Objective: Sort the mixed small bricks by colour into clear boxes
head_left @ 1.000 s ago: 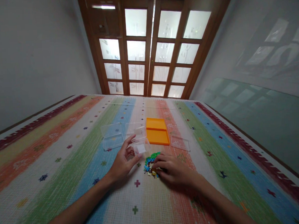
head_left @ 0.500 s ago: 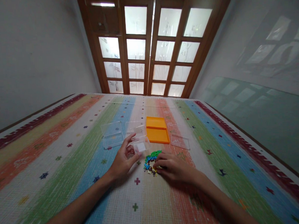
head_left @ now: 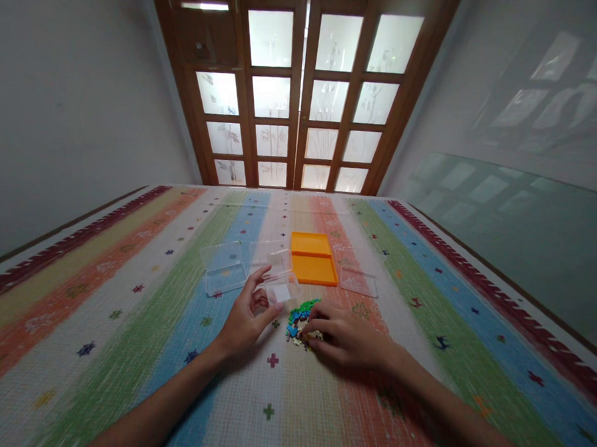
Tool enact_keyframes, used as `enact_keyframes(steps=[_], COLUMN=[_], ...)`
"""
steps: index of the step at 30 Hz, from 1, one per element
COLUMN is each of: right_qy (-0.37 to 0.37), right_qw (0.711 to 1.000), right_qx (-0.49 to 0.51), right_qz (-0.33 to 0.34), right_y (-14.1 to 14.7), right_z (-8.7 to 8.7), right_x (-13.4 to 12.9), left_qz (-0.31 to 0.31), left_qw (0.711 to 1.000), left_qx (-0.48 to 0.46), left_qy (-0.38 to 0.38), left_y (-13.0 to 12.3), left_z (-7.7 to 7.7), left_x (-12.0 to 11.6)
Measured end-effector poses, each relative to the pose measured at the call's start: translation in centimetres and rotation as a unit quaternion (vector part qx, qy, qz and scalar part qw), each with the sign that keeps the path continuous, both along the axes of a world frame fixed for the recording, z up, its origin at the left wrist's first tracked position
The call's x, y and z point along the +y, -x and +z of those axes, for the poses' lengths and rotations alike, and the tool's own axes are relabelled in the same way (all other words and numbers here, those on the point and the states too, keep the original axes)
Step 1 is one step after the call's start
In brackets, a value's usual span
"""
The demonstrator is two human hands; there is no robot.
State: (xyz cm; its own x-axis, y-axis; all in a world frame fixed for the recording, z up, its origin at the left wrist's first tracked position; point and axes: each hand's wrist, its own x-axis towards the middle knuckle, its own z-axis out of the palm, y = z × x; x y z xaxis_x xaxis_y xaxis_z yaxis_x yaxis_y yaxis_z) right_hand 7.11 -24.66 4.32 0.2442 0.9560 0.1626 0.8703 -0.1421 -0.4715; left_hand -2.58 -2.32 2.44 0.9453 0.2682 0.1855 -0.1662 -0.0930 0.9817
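Note:
A pile of small green, blue, cream and dark pieces (head_left: 299, 317) lies on the striped cloth. My right hand (head_left: 334, 332) rests over its right side, fingers bent together among the pieces; whatever they pinch is too small to make out. My left hand (head_left: 250, 316) is left of the pile, thumb and fingers curved around the near left edge of a clear plastic box (head_left: 293, 292). Something white (head_left: 282, 292) shows in that box.
An opened orange case (head_left: 315, 269) lies beyond the pile. Clear open boxes (head_left: 225, 279) stand to its left, and another clear tray (head_left: 359, 282) is at its right. The striped cloth (head_left: 238, 413) covers the table; wooden glazed doors stand behind.
My right hand has shifted slightly left over the pieces, and its fingers have moved a little. My left hand keeps its hold on the clear box.

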Motion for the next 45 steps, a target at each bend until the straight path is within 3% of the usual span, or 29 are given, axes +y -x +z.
enact_keyframes(steps=[12, 21, 35, 45], right_qy=[-0.004, 0.023, 0.064, 0.043], right_qw=[1.0, 1.0, 0.998, 0.999], right_qx=[-0.02, 0.009, 0.015, 0.033], right_qz=[-0.015, 0.005, -0.01, -0.011], right_y=[0.2, -1.0, -0.6, -0.8], right_z=[-0.5, 0.0, 0.4, 0.8], right_x=[0.5, -0.5, -0.7, -1.2], left_qz=[0.004, 0.003, 0.004, 0.009], left_qw=[1.0, 1.0, 1.0, 1.0], left_qx=[-0.008, 0.0, 0.001, 0.003], left_qy=[-0.007, -0.013, -0.019, -0.014], left_y=[0.1, 0.1, 0.1, 0.2], left_z=[0.2, 0.3, 0.6, 0.5], left_x=[0.0, 0.0, -0.1, -0.1])
